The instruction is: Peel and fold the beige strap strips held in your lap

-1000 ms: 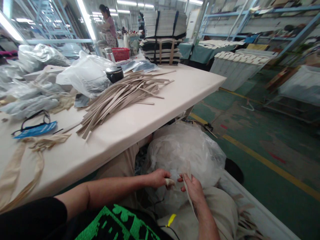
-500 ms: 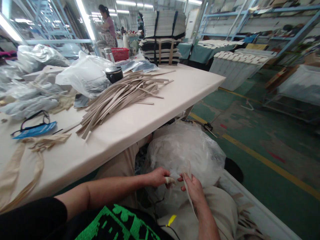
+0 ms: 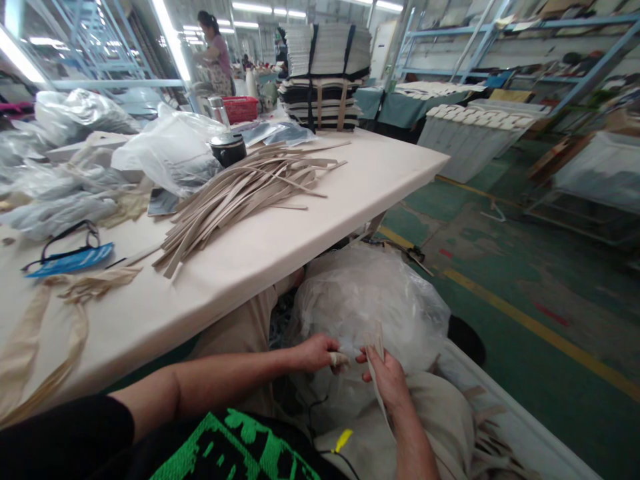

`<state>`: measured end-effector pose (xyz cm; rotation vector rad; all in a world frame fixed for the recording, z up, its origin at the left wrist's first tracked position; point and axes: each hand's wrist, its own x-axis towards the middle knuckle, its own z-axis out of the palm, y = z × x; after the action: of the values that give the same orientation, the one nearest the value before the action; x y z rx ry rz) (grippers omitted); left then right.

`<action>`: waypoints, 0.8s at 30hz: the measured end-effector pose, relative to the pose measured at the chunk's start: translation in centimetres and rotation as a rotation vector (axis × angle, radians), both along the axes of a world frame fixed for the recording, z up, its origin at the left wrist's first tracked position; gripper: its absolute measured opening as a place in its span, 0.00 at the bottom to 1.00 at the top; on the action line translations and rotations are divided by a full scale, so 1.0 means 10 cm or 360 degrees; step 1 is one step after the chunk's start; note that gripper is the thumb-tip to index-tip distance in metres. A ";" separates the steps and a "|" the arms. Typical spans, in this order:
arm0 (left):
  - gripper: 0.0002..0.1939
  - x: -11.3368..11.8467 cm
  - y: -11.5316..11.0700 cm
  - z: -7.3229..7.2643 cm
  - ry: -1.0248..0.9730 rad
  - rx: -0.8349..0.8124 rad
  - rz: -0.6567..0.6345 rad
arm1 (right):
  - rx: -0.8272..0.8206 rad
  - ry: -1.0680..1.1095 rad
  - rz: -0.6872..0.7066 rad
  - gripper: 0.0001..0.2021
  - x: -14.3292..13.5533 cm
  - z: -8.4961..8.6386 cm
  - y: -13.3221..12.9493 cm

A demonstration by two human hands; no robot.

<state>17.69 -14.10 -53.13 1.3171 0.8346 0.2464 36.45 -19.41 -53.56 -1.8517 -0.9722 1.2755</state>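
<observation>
My right hand is closed around a beige fabric strip. The strip's ends stick up past the fingers, and its tail hangs down along my wrist. My left hand is a short way to the left, with its fingers pinched together and a pale wrapping on one finger. Whatever lies in that pinch is too small to make out. Both hands are over my lap, in front of a large clear plastic bag with pale contents. A pile of similar beige strips lies on the table.
Eyeglasses and a blue packet lie at the table's left. A dark mug, plastic bags and a strapped stack stand farther back. A bin with strips is at my right. A person stands in the background.
</observation>
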 end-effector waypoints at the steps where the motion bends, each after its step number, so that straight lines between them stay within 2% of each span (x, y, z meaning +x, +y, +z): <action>1: 0.24 0.00 0.00 0.00 0.0004 -0.0013 0.0002 | 0.0001 0.0003 -0.0002 0.29 0.00 -0.01 0.00; 7: 0.22 0.00 -0.01 0.01 0.0031 0.0012 -0.0041 | 0.0005 0.0023 0.0006 0.28 0.01 -0.06 0.01; 18: 0.17 -0.01 -0.02 -0.06 0.0058 0.0020 -0.0058 | 0.0003 -0.0014 0.0044 0.28 0.04 -0.08 0.00; 24: 0.19 -0.01 -0.02 -0.09 0.0097 0.0053 -0.0079 | 0.0022 0.0003 0.0042 0.29 0.03 -0.07 0.02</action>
<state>17.58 -14.26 -54.03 1.3802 0.8512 0.1825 36.77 -19.26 -54.27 -1.8324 -1.0051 1.2829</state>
